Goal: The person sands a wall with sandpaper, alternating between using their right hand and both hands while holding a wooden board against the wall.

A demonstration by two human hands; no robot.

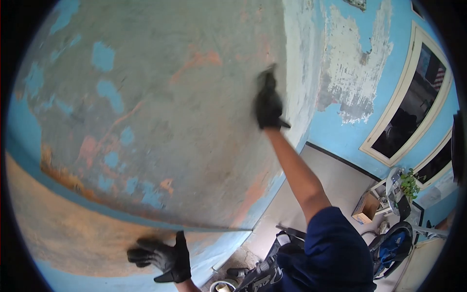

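My left hand (165, 258), in a black glove, is at the lower left with its fingers spread against the orange-brown lower surface (73, 219). Nothing shows in it. My right hand (269, 104), also gloved in black, is stretched out over the grey patchy wall surface (194, 112), near its pale right edge. Motion smears its fingers, and whether it holds something is unclear. Blue paint patches and orange-pink marks dot the grey surface.
On the right, a blue wall (335, 129) has peeled white patches and a framed window (413, 97). Below it are a cardboard box (366, 208), a plant (409, 184) and a black-and-blue bag (391, 248). A bucket (224, 286) stands at the bottom.
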